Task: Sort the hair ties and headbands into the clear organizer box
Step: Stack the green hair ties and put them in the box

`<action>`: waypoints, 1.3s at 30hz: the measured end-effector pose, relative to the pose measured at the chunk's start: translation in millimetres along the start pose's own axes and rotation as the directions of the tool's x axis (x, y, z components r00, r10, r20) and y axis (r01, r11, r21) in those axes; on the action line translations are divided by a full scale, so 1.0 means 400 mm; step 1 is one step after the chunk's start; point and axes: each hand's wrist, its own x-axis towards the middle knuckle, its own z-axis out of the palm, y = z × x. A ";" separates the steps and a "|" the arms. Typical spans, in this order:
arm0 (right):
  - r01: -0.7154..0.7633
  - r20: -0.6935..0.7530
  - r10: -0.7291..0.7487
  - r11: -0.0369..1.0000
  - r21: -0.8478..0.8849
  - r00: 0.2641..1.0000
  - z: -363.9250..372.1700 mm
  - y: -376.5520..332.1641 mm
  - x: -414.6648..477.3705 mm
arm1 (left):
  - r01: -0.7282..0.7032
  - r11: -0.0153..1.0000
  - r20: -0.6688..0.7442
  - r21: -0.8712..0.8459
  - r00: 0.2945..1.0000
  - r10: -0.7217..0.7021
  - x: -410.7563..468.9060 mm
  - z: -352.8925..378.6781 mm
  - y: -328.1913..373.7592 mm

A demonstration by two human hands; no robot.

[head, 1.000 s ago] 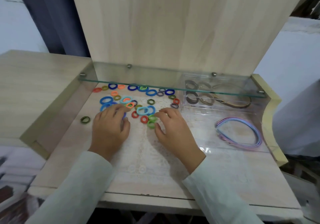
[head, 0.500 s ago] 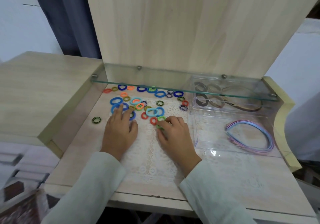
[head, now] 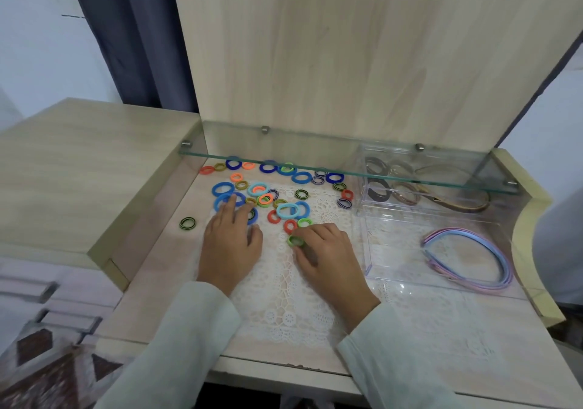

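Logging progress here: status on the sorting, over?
Left hand flat on the blue hair ties. Right hand pinches a green hair tie. Clear organizer box to its right, path unobstructed.

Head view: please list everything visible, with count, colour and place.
clear organizer box: one, transparent, desk right
loose hair ties: about thirty, mixed colours, desk left of box
green hair tie: one, pinched by right hand
boxed hair ties: two bunches, black and brown, rear compartments
headbands: several pastel, front compartment; one brown, rear
glass shelf: one, clear, above desk back
lace mat: one, white, under hands
left hand: flat on loose ties
right hand: pinches green tie
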 end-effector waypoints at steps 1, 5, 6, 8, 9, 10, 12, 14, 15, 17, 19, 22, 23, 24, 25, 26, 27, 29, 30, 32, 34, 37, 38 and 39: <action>0.013 0.006 -0.014 1.000 0.007 1.000 -0.001 0.000 0.000 | -0.004 1.000 -0.004 0.001 1.000 0.004 0.000 0.001 0.000; 0.058 0.066 -0.062 0.996 0.062 0.996 -0.006 -0.003 0.002 | -0.028 0.999 -0.017 0.023 0.999 0.028 -0.001 0.004 -0.002; 0.047 0.068 -0.053 0.996 0.079 0.996 -0.006 -0.002 0.002 | -0.027 0.999 -0.014 0.030 1.000 0.028 -0.001 0.006 -0.003; -0.002 0.013 0.001 0.996 0.094 1.000 -0.007 0.005 0.003 | -0.032 0.999 -0.013 0.036 0.999 0.032 0.000 0.009 -0.005; -0.038 -0.022 0.040 0.996 0.086 0.999 -0.005 0.011 0.004 | -0.039 0.999 -0.014 0.037 0.999 0.040 0.001 0.012 -0.007; -0.081 -0.046 0.084 0.994 0.074 0.995 -0.002 0.017 0.005 | -0.048 0.998 -0.016 0.038 0.999 0.049 0.002 0.014 -0.009; -0.166 -0.049 0.167 0.986 0.034 0.985 0.005 0.023 0.006 | -0.062 0.997 -0.025 0.037 0.998 0.062 0.002 0.017 -0.012; -0.205 -0.032 0.205 0.979 -0.014 0.978 0.014 0.025 0.006 | -0.065 0.997 -0.036 0.033 0.997 0.066 0.001 0.019 -0.014; -0.205 -0.026 0.204 0.978 -0.024 0.979 0.016 0.024 0.007 | -0.065 0.997 -0.043 0.031 0.997 0.066 0.000 0.019 -0.014; -0.196 -0.017 0.196 0.981 -0.014 0.981 0.015 0.024 0.006 | -0.062 0.997 -0.058 0.036 0.996 0.064 -0.001 0.018 -0.016; -0.187 -0.028 0.187 0.982 0.014 0.982 0.012 0.023 0.005 | -0.053 0.998 -0.070 0.044 0.996 0.056 -0.002 0.016 -0.018; -0.179 -0.058 0.181 0.983 0.038 0.982 0.010 0.023 0.004 | -0.025 1.000 -0.104 0.015 0.994 0.027 -0.002 0.013 -0.019; -0.179 -0.065 0.182 0.983 0.043 0.981 0.010 0.024 0.005 | -0.017 1.000 -0.114 0.007 0.993 0.018 -0.001 0.011 -0.017; -0.179 -0.067 0.182 0.983 0.047 0.981 0.011 0.026 0.007 | -0.009 1.000 -0.120 0.007 0.993 0.010 -0.001 0.010 -0.017; -0.179 -0.068 0.182 0.983 0.049 0.981 0.012 0.028 0.008 | -0.003 1.000 -0.123 0.012 0.992 0.004 -0.001 0.008 -0.016; -0.178 -0.068 0.181 0.983 0.049 0.981 0.013 0.029 0.009 | 0.003 1.000 -0.125 0.015 0.992 -0.001 -0.001 0.007 -0.017; -0.177 -0.068 0.180 0.983 0.047 0.981 0.013 0.031 0.009 | 0.005 1.000 -0.124 0.016 0.992 -0.003 -0.002 0.007 -0.017; -0.168 -0.072 0.171 0.985 0.041 0.983 0.014 0.032 0.008 | 0.003 1.000 -0.119 0.016 0.993 -0.001 -0.005 0.007 -0.020; -0.159 -0.074 0.162 0.987 0.037 0.984 0.014 0.032 0.008 | -0.002 1.000 -0.115 0.014 0.993 0.004 -0.005 0.007 -0.021; -0.138 -0.079 0.140 0.990 0.034 0.987 0.014 0.031 0.007 | -0.016 1.000 -0.102 0.009 0.995 0.017 -0.007 0.007 -0.022; -0.122 -0.078 0.124 0.992 0.029 0.989 0.012 0.031 0.007 | -0.020 1.000 -0.091 0.003 0.996 0.020 -0.005 0.007 -0.022; -0.117 -0.072 0.120 0.992 0.036 0.990 0.009 0.030 0.008 | -0.004 1.000 -0.086 -0.006 0.996 0.004 -0.004 0.004 -0.019; -0.119 -0.072 0.122 0.992 0.045 0.990 0.007 0.029 0.008 | 0.004 1.000 -0.081 -0.011 0.997 -0.005 -0.003 0.003 -0.018; -0.118 -0.072 0.123 0.991 0.059 0.990 0.006 0.028 0.007 | 0.012 1.000 -0.077 -0.017 0.997 -0.013 -0.004 0.001 -0.018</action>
